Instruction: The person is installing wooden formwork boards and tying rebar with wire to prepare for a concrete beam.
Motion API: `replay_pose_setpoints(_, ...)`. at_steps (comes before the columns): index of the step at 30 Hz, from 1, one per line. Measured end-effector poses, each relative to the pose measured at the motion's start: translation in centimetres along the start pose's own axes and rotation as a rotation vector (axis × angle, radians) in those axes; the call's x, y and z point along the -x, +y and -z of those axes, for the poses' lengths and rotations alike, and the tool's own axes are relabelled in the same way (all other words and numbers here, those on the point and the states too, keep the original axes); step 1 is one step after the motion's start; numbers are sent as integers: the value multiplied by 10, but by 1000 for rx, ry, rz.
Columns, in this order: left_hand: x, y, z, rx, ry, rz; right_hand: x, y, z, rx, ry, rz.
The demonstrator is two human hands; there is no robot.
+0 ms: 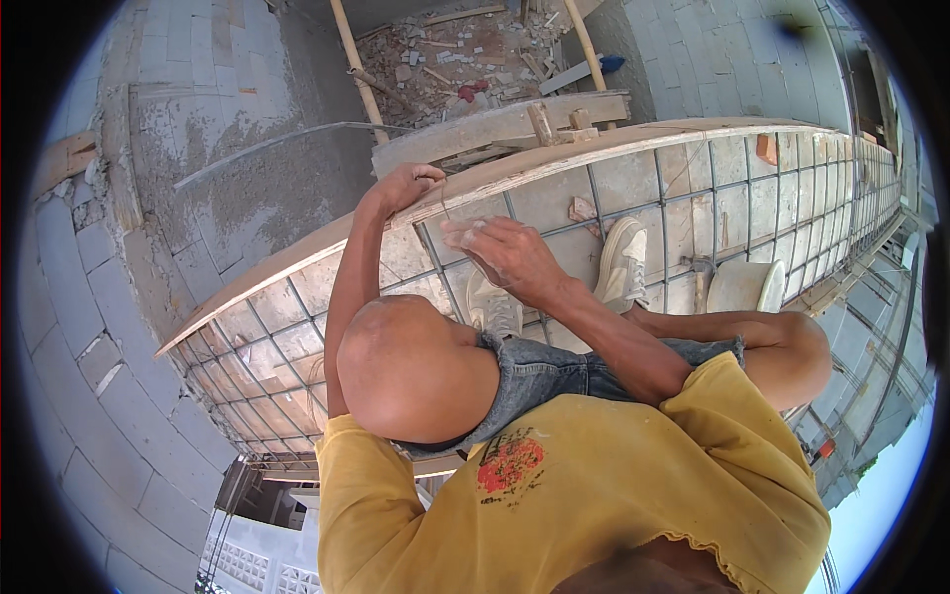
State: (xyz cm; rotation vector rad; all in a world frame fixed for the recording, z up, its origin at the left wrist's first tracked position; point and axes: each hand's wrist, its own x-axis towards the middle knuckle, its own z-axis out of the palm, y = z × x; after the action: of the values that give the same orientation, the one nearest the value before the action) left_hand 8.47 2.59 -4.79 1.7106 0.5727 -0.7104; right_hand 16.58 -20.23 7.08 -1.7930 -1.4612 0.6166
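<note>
Yellow shirt (pixel 614 475) and knee (pixel 406 366) partly hide the steel grid (pixel 662 204), hammer (pixel 702 265) nearby.

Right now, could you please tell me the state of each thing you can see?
Left hand: on the board's edge, fingers bent
Right hand: raised, fingers bunched, grip unclear
Board: beside the bars
Steel bars: crossed in a grid
Hammer: lying, unheld
Shoes: worn
Rubble: scattered
</note>
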Motion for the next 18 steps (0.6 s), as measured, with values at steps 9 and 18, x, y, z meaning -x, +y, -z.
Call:
replay_pose_setpoints(9,154,72,-7,395,321,48,33,-29,1,-36,56,-6)
replay_pose_setpoints(18,106,21,-105,680,308,-3,71,34,-58,223,-202,57)
